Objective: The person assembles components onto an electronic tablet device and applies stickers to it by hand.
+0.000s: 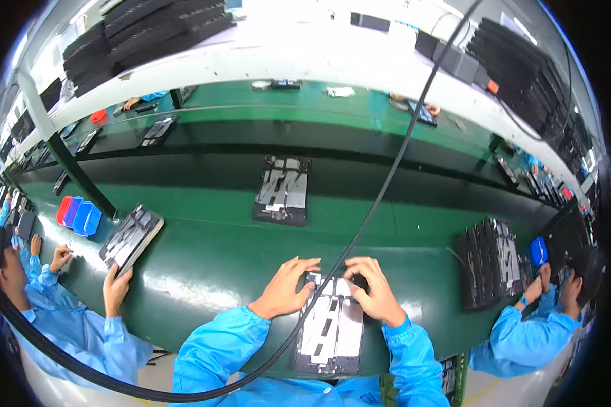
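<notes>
An opened tablet-like device [329, 332] lies on the green table right in front of me, showing pale silvery panels with dark strips inside a black frame. My left hand [283, 288] rests at its upper left corner, fingers stretched past the top edge and the thumb near the side. At the upper right corner is my right hand [377, 292], its fingers bent and apart from the thumb. I see nothing held in either hand. A black cable passes in front of part of the device and hides some of its top.
A similar opened device [282, 191] lies farther back on the table [204, 247]. On the right stands a stack of black trays [489, 268]. To the left, a co-worker holds another device [130, 237] near red and blue bins [85, 216]. A black cable [380, 203] crosses the view.
</notes>
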Tool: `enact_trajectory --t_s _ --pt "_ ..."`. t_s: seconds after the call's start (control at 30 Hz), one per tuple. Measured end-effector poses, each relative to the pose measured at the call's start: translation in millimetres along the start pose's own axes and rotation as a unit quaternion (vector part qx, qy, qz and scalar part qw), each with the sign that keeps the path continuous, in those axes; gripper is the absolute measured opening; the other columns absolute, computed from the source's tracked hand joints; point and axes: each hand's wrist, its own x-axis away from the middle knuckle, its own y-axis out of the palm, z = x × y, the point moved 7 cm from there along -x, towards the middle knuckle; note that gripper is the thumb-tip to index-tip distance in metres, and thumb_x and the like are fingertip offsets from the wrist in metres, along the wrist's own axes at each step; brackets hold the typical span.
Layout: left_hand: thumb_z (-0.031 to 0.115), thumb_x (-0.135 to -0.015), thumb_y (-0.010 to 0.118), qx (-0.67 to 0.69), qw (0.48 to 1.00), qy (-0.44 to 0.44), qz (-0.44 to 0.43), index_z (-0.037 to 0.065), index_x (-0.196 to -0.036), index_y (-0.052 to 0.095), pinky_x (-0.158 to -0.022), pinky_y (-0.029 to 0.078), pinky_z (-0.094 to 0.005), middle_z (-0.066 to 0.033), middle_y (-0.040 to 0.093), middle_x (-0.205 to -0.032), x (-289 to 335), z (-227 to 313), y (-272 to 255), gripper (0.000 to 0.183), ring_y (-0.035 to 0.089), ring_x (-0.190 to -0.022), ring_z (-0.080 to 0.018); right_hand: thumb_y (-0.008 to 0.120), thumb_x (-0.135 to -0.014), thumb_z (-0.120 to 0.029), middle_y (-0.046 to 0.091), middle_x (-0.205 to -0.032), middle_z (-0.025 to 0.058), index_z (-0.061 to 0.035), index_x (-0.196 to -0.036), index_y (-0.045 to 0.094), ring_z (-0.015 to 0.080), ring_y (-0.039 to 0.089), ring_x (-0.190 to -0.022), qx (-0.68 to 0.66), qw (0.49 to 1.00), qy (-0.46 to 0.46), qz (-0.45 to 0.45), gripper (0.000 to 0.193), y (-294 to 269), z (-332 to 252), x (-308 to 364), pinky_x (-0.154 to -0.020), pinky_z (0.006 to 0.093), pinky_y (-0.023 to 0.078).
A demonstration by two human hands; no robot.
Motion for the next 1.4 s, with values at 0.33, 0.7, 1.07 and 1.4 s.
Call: enact_trajectory --t_s 0.33,0.7,1.07,1.4 --pt "0.008 -0.072 0.074 0.061 0.983 0.042 -0.169 0.006 -0.158 0.05 -0.137 0.016 -0.0627 -0.0207 0.057 -0.151 -3.4 -1.6 -0.1 0.089 0.047 -0.152 -0.0409 0.073 -0.091 -0.015 0.069 -0.137 0.01 -0.0105 -0.134 0.073 0.0337 0.06 -0.116 0.086 0.993 -0.04 -0.066 0.043 32.0 8.3 -2.6 -0.101 0.0449 0.047" --pt "0.006 -0.08 0.078 0.057 0.972 0.039 -0.223 0.009 -0.168 0.041 -0.138 0.016 -0.06 -0.0221 0.049 -0.164 5.2 8.1 0.8 0.096 0.038 -0.16 -0.0423 0.082 -0.09 -0.011 0.062 -0.1 0.01 -0.0075 -0.103 0.076 0.0324 0.057 -0.098 0.058 0.995 -0.078 0.003 0.015 28.5 19.0 -10.5 -0.087 0.043 0.049" --pt "0.001 -0.083 0.077 0.061 0.971 0.03 -0.231 0.012 -0.17 0.04 -0.138 0.014 -0.0599 -0.0189 0.047 -0.167 6.2 12.9 7.8 0.096 0.036 -0.162 -0.041 0.083 -0.087 -0.013 0.06 -0.078 0.0064 -0.0077 -0.088 0.073 0.0295 0.056 -0.088 0.028 0.993 -0.111 0.034 0.011 25.4 14.3 -7.5 -0.083 0.0413 0.044" --pt "0.002 -0.082 0.076 0.052 0.978 0.038 -0.2 0.014 -0.169 0.043 -0.138 0.016 -0.0599 -0.0203 0.05 -0.162 10.0 7.6 11.5 0.094 0.039 -0.16 -0.0405 0.077 -0.072 -0.012 0.06 -0.071 0.0023 -0.0105 -0.075 0.065 0.0253 0.052 -0.078 0.043 0.995 -0.078 -0.041 0.013 32.8 18.1 -5.8 -0.078 0.0403 0.038"
